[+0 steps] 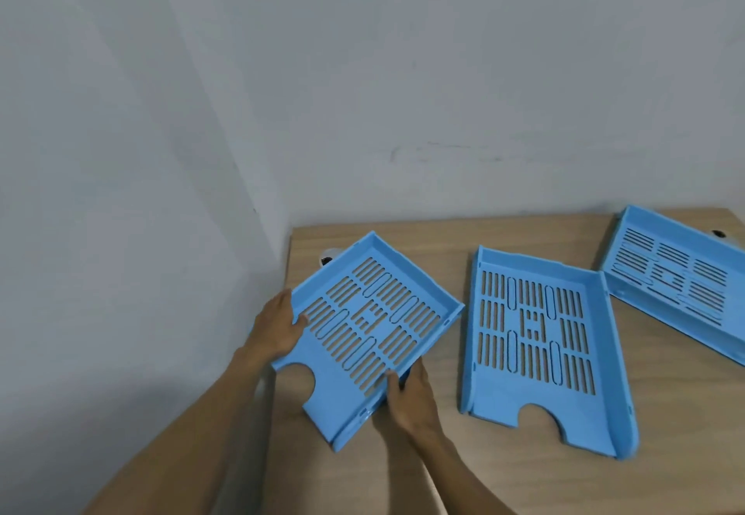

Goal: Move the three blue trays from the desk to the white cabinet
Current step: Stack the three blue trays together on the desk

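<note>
Three blue slotted plastic trays are on or over a wooden desk [483, 474]. The left tray [322, 393] is turned at an angle and held by both hands over the desk's left part. My left hand [276, 329] grips its left wall, thumb inside. My right hand [409, 391] grips its right wall near the front. The middle tray [604, 353] lies flat on the desk, its notched front towards me. The right tray [681, 268] lies at the desk's back right, partly cut off by the frame edge. The white cabinet is not in view.
Grey walls [363, 91] meet in a corner behind the desk's left end. The desk's left edge runs close to the side wall. A small dark and white object [327, 258] peeks out behind the left tray, and another [719, 233] shows behind the right tray.
</note>
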Demonstrator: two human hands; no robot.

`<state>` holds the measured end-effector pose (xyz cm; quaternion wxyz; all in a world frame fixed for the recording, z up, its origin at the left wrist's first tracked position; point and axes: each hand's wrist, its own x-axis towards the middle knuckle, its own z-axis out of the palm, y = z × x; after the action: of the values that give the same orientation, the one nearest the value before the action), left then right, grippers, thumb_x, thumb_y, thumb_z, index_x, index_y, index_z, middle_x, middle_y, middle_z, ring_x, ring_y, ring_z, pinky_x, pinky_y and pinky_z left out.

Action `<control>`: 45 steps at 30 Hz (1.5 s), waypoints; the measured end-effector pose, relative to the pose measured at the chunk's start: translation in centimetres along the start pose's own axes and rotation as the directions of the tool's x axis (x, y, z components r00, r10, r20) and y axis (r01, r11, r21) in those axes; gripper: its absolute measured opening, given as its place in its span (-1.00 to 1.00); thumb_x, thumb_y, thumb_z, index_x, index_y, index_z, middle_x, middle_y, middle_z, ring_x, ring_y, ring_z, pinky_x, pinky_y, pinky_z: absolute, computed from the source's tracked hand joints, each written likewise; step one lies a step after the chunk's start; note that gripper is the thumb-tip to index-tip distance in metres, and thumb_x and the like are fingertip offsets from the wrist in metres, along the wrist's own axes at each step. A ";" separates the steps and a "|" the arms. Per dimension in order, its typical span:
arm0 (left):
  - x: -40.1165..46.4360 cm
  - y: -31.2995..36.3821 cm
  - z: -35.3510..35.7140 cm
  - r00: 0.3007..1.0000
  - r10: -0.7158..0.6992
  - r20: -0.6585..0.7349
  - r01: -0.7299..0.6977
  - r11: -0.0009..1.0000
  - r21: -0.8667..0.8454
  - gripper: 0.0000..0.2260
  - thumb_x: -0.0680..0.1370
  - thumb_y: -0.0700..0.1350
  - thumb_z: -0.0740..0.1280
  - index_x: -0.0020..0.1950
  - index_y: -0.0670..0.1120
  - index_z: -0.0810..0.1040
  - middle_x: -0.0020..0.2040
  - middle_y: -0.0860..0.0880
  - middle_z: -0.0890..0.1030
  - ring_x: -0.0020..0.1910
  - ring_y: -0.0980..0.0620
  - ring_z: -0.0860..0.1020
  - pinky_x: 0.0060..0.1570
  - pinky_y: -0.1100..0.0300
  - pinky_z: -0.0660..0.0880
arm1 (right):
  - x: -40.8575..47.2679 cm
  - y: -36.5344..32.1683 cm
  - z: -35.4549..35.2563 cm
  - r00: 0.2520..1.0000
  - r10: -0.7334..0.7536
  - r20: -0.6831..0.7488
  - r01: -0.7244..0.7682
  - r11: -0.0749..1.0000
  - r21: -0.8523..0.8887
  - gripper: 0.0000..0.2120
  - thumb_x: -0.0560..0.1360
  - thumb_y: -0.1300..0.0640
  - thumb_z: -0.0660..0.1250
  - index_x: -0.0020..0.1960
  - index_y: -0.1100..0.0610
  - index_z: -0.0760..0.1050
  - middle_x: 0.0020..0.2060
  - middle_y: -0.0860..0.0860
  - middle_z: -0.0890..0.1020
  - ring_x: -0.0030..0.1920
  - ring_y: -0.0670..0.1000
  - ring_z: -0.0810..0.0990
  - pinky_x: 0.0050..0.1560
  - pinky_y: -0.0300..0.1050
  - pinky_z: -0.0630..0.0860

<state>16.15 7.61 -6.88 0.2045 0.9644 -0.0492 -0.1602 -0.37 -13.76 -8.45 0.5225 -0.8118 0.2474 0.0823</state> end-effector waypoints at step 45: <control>-9.4 27.3 9.9 0.999 0.008 -0.042 -0.035 0.734 -0.678 -0.88 0.67 -0.11 0.06 -0.07 0.00 0.25 -0.18 -0.15 0.59 -0.45 0.07 0.63 -0.44 0.22 0.57 | 3.2 7.1 -32.0 0.985 0.103 -0.137 -0.053 0.944 0.326 -0.54 0.68 0.13 0.08 0.57 0.13 0.21 0.53 0.09 0.31 0.52 0.15 0.29 0.53 0.11 0.20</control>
<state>3.18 -19.56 -1.53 0.5445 0.8257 0.0050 -0.1473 -5.09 -45.60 -1.37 0.6234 -0.7094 0.3288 -0.0005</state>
